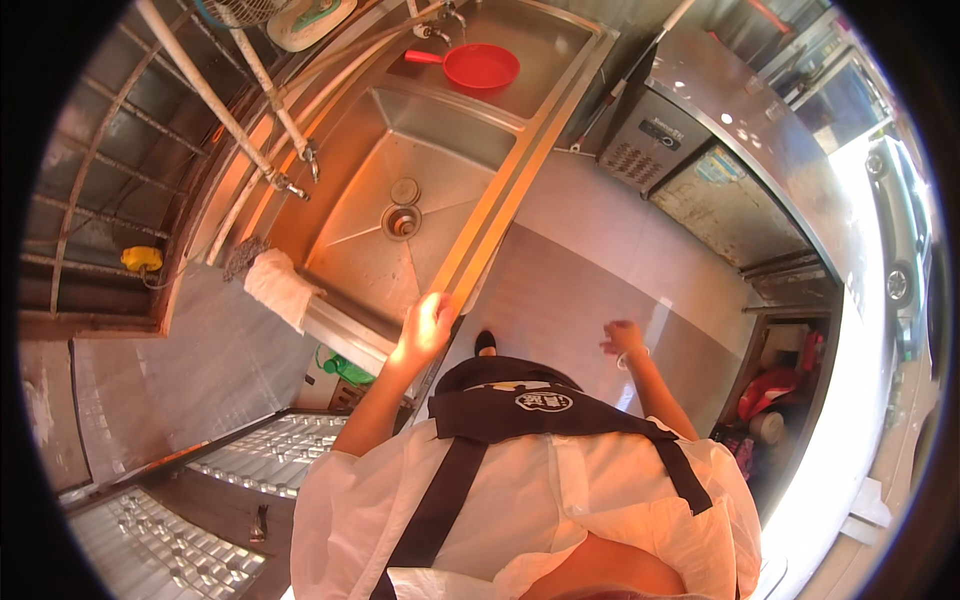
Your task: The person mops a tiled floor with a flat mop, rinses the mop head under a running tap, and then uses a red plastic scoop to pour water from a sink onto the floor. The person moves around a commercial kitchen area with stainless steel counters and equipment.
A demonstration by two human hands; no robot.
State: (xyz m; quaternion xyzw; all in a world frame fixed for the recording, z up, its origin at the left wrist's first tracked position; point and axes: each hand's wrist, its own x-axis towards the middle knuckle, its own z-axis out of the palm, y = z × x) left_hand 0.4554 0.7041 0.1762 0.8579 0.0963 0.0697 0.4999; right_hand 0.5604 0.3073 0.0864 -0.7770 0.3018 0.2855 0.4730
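My left hand (428, 326) is at the near end of the metal sink's front rim (478, 236), overlapping it in view. Whether it touches the rim, and how its fingers are bent, is lost in glare. Above the floor to the right, my right hand (621, 338) hangs with loosely bent fingers apart and nothing in them. A bracelet (634, 357) circles that wrist. In the far part of the sink unit lies a red pan (482, 67), its handle pointing left, below a tap (432, 31). The deep basin (350, 200) nearer me has a drain (401, 222) and a round strainer (404, 191).
A pale cloth (278, 286) drapes over the sink's near left corner. Two wall pipes with taps (290, 187) reach over its left side. Along the right stands a steel counter refrigerator (735, 185), with tiled floor (575, 270) between. A green bottle (345, 369) is below the sink.
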